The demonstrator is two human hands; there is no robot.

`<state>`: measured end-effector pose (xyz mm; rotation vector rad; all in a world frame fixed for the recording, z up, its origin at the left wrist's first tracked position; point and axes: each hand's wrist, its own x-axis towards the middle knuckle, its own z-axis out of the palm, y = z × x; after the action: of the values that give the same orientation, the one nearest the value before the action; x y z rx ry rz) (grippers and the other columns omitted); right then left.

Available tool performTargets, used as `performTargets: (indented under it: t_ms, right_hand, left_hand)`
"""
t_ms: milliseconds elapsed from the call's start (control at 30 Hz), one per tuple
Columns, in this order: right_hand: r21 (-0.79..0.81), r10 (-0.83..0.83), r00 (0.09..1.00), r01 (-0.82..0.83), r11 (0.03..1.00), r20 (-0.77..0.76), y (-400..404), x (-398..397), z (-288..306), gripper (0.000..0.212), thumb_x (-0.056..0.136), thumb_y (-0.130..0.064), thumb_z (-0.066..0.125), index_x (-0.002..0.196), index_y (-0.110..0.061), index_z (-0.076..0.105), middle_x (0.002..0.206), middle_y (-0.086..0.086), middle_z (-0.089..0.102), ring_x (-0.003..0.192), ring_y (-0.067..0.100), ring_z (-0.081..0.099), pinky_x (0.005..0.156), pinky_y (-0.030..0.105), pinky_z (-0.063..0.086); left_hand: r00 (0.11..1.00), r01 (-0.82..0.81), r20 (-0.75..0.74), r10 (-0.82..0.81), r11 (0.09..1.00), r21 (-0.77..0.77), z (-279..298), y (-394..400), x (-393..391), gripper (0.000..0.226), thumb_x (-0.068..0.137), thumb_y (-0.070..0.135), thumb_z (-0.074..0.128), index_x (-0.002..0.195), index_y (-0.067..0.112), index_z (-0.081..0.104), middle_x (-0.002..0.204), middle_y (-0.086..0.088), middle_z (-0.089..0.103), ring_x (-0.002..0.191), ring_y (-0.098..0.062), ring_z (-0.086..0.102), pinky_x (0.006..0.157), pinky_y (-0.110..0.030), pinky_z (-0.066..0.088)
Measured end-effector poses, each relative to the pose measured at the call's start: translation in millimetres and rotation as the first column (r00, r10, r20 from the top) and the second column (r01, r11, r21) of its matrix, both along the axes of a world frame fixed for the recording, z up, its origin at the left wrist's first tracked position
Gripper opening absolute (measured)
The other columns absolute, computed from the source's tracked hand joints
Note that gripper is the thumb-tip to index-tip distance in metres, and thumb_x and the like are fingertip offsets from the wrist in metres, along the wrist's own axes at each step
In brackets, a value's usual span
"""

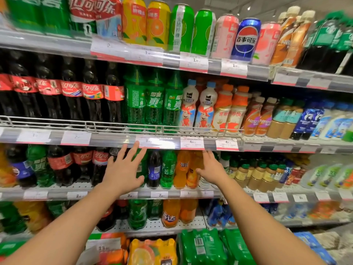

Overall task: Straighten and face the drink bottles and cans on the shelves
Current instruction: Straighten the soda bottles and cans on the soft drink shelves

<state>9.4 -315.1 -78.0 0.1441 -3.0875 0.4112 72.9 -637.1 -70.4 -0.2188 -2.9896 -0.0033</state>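
Both arms reach toward the third shelf of drink bottles. My left hand (124,169) is spread open, fingers apart, in front of a dark cola bottle (100,165) and a green bottle partly hidden behind it. My right hand (211,169) is open beside two orange soda bottles (182,169), fingers near their right side; I cannot tell if it touches them. Between the hands stand a dark blue-labelled bottle (154,169) and a green soda bottle (168,169). Neither hand holds anything.
The shelf above carries cola bottles (72,96), green soda bottles (152,100) and milk drinks (205,108) behind a wire rail (122,125). Cans (158,23) line the top shelf. Price-tag strips (192,143) edge each shelf. Shrink-wrapped multipacks (202,245) sit at the bottom.
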Motion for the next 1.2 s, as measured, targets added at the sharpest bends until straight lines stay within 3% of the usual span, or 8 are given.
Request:
performTargets:
  t_ms: [133, 300, 467, 667, 800, 1000, 1133, 1200]
  right_hand:
    - [0.026, 0.005, 0.999, -0.006, 1.0, 0.051, 5, -36, -1, 0.091, 0.093, -0.04, 0.066, 0.161, -0.011, 0.013, 0.167, 0.013, 0.014, 0.137, 0.034, 0.048, 0.107, 0.044, 0.048]
    - [-0.03, -0.004, 0.999, 0.005, 1.0, 0.033, 2, -48, -20, 0.084, 0.091, -0.035, 0.068, 0.158, -0.013, 0.022, 0.159, 0.014, 0.035, 0.129, 0.034, 0.055, 0.101, 0.047, 0.052]
    - [-0.055, -0.101, 0.986, 0.094, 0.994, -0.133, 2, -35, -37, 0.062, 0.095, -0.046, 0.064, 0.143, -0.019, 0.035, 0.114, 0.009, 0.068, 0.103, 0.034, 0.066, 0.076, 0.043, 0.057]
    - [-0.147, -0.044, 0.987, 0.021, 0.989, -0.155, 19, -15, -50, 0.034, 0.098, -0.039, 0.06, 0.126, -0.025, 0.049, 0.112, 0.006, 0.069, 0.102, 0.032, 0.066, 0.072, 0.037, 0.049]
    - [-0.27, -0.02, 0.984, -0.029, 0.962, -0.177, 32, 16, -52, 0.029, 0.095, -0.031, 0.066, 0.121, -0.026, 0.053, 0.098, 0.003, 0.068, 0.094, 0.03, 0.067, 0.067, 0.035, 0.045]
    - [-0.411, -0.071, 0.96, -0.048, 0.91, -0.271, 59, 62, -32, 0.025, 0.094, -0.045, 0.065, 0.114, -0.033, 0.056, 0.086, -0.004, 0.067, 0.085, 0.028, 0.064, 0.07, 0.037, 0.049]
    - [-0.519, 0.002, 0.968, -0.136, 0.844, -0.251, 52, 106, -17, 0.015, 0.092, -0.041, 0.07, 0.097, -0.032, 0.06, 0.082, -0.015, 0.063, 0.07, 0.003, 0.063, 0.065, 0.02, 0.043]
    - [-0.529, 0.09, 0.97, -0.2, 0.825, -0.227, 43, 123, -10, 0.015, 0.092, -0.039, 0.071, 0.089, -0.031, 0.058, 0.08, -0.012, 0.063, 0.066, -0.006, 0.063, 0.063, 0.022, 0.044]
  left_hand:
    - [1.0, -0.013, -0.028, 0.013, 1.0, 0.0, 2, 2, 0, 0.096, 0.09, 0.061, 0.052, 0.158, 0.042, -0.014, 0.166, 0.01, -0.023, 0.156, -0.028, -0.01, 0.118, -0.06, 0.027]
    - [0.999, -0.034, -0.015, 0.034, 0.999, 0.001, 3, 4, 2, 0.095, 0.09, 0.06, 0.053, 0.159, 0.041, -0.01, 0.167, 0.01, -0.02, 0.156, -0.028, -0.008, 0.117, -0.059, 0.029]
    - [0.998, -0.06, 0.015, 0.06, 0.998, 0.002, 7, 8, 5, 0.094, 0.09, 0.059, 0.053, 0.159, 0.04, -0.007, 0.167, 0.011, -0.018, 0.156, -0.028, -0.007, 0.117, -0.058, 0.029]
    - [0.995, -0.091, 0.047, 0.088, 0.994, 0.059, 17, 17, 5, 0.088, 0.091, 0.055, 0.054, 0.161, 0.039, 0.002, 0.169, 0.011, -0.011, 0.156, -0.027, -0.004, 0.117, -0.055, 0.031]
    - [0.993, -0.096, 0.089, 0.083, 0.984, 0.149, 27, 23, 13, 0.084, 0.094, 0.05, 0.055, 0.162, 0.032, 0.008, 0.17, 0.005, -0.003, 0.156, -0.03, 0.001, 0.119, -0.053, 0.028]
    - [1.0, -0.022, 0.019, 0.015, 0.876, 0.482, 16, 53, 57, 0.073, 0.095, 0.044, 0.06, 0.158, 0.029, 0.029, 0.164, 0.004, 0.029, 0.151, -0.018, 0.026, 0.121, -0.041, 0.028]
    - [1.0, -0.011, 0.003, 0.011, 0.807, 0.591, 8, 81, 96, 0.061, 0.098, 0.04, 0.06, 0.154, 0.03, 0.037, 0.158, 0.011, 0.037, 0.147, -0.011, 0.029, 0.119, -0.034, 0.026]
    - [0.998, 0.0, 0.046, -0.031, 0.825, 0.566, 4, 91, 107, 0.063, 0.098, 0.043, 0.059, 0.155, 0.033, 0.035, 0.159, 0.013, 0.033, 0.151, -0.013, 0.019, 0.121, -0.038, 0.023]
